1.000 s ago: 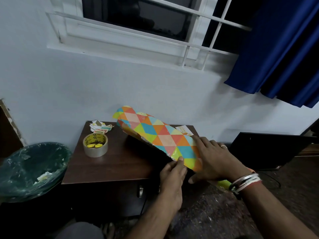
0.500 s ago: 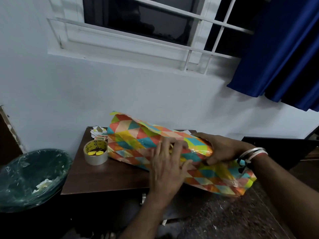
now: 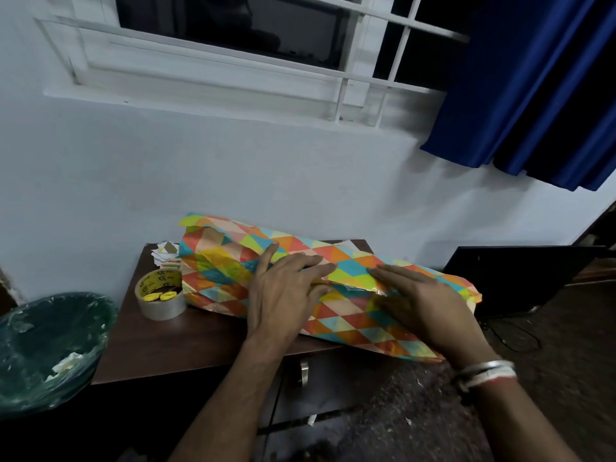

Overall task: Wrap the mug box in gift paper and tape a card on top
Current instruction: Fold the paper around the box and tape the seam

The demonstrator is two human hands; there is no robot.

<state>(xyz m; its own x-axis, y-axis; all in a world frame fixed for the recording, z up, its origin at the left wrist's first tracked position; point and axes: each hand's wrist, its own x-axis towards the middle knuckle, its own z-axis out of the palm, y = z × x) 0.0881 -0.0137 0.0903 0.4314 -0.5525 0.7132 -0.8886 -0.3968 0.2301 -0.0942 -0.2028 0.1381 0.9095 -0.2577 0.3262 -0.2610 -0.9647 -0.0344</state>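
Observation:
Gift paper [image 3: 230,275] with a pattern of coloured triangles lies folded over on the small brown table [image 3: 173,341]; the mug box is hidden under it. My left hand [image 3: 283,295] lies flat on the middle of the paper, fingers straight, pressing the overlapping edge down. My right hand [image 3: 420,301] presses flat on the paper further right, where it hangs past the table's edge. A roll of clear tape [image 3: 160,295] with yellow print stands left of the paper. A corner of a white card [image 3: 350,244] peeks out behind the paper.
A green bin [image 3: 43,348] lined with plastic stands left of the table. Paper scraps [image 3: 163,253] lie at the table's back left corner. A dark flat panel [image 3: 520,278] leans at the right, with a cable on the floor. The wall is close behind.
The paper has been folded over the box. My right hand came out from under the fold and now lies flat on top; my left hand has slid along the seam.

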